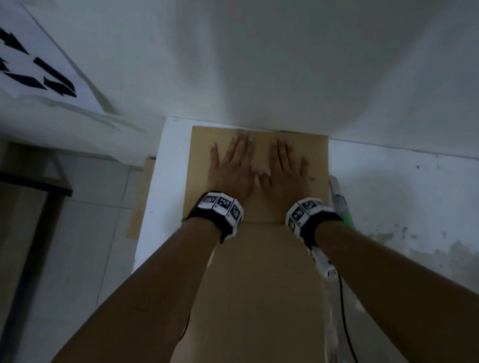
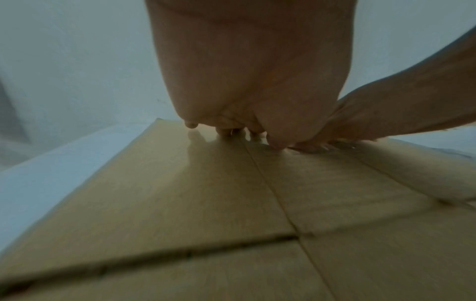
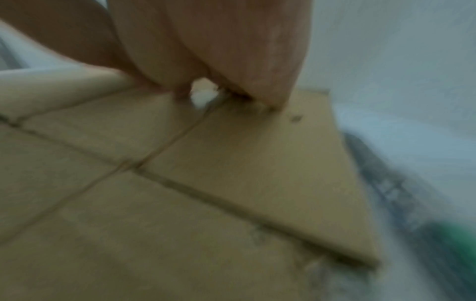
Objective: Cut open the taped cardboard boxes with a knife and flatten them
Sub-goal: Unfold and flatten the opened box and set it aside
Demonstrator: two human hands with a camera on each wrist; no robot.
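Two flat hands press a cardboard box down on a white table.

From the head view, the left hand (image 1: 230, 166) and right hand (image 1: 285, 170) lie side by side, fingers straight, on the far flap of the cardboard box (image 1: 255, 266), which lies flat on the white table (image 1: 400, 191); a knife (image 1: 342, 204) rests just beside it. The left wrist view shows fingertips (image 2: 192, 124) touching the cardboard. The right wrist view is blurry. The box looks light and stiff, bending at its creases; its edges look best to hold.

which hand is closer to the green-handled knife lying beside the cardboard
Right. The right hand presses the cardboard near the knife; the left hand lies farther away.
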